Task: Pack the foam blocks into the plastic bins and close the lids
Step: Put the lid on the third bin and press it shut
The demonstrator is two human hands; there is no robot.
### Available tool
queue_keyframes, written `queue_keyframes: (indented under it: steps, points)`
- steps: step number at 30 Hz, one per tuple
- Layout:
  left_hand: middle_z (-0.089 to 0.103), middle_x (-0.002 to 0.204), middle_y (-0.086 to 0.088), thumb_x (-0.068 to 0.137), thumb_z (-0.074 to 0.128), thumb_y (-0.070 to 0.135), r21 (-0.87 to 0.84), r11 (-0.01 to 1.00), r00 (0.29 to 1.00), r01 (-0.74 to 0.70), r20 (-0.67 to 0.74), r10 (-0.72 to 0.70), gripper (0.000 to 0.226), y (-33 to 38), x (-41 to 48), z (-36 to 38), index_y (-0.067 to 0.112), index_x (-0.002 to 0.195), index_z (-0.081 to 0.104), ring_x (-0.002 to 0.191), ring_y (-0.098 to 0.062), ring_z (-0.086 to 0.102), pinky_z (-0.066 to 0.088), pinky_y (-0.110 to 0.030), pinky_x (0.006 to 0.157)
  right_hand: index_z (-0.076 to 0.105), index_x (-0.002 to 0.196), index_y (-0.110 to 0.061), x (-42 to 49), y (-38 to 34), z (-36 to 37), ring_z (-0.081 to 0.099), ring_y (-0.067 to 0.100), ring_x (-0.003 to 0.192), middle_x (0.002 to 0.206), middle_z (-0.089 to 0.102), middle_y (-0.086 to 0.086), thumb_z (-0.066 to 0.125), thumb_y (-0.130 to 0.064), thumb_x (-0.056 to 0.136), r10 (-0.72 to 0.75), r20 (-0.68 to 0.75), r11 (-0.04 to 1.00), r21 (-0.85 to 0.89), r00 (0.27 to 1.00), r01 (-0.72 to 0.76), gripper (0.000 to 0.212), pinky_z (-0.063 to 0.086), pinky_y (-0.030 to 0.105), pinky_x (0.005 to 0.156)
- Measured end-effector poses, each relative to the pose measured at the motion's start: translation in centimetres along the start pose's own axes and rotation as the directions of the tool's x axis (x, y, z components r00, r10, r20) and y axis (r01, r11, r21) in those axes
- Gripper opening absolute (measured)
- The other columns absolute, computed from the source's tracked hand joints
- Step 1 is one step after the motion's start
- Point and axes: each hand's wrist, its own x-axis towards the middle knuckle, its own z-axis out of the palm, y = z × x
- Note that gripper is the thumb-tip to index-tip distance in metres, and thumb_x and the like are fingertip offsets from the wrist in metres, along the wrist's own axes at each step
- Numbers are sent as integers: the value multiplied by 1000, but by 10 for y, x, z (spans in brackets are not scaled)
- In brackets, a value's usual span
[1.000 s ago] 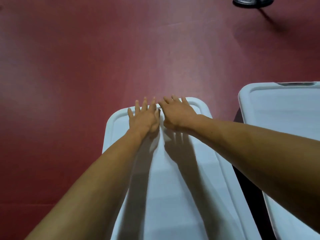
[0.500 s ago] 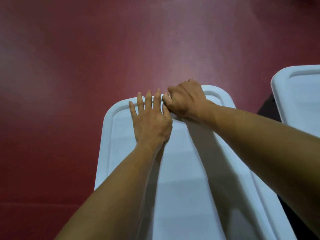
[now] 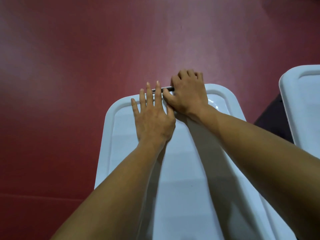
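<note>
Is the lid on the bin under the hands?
On: the lid covers the whole top, left hand flat on it, right hand curled over its far edge.

We see soft, even light that comes from above. It lays a pale sheen on the red floor (image 3: 181,40), which dims toward the left and the corners. Both forearms (image 3: 121,187) cast broad grey shadows on the white lid (image 3: 181,170), falling between them. A small glare spot sits on the lid beside the right wrist (image 3: 204,110). The wide lens bows the lid's edges. The whole picture is slightly soft, the near forearms most.
</note>
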Motion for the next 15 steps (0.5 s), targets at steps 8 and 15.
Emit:
queue_keyframes:
  steps: [8, 15]
  points:
    - [30, 159, -5, 93, 32, 41, -24, 1000, 1000, 7, 2, -7, 60, 1, -1, -4, 23, 150, 29, 151, -27, 19, 11, -54, 123, 40, 74, -18, -3, 0, -3, 45, 24, 73, 77, 43, 1, 41, -35, 89, -75, -84, 979, 184, 994, 89, 22, 30, 36, 75]
    - [44, 142, -1, 86, 32, 37, -62, 998, 1000, -10, -17, 9, 52, 2, 0, -5, 23, 136, 39, 146, -26, 26, 15, -55, 121, 40, 76, -17, -4, -3, -2, 38, 23, 67, 77, 39, 1, 44, -28, 91, -91, -85, 975, 197, 992, 106, 18, 32, 35, 70]
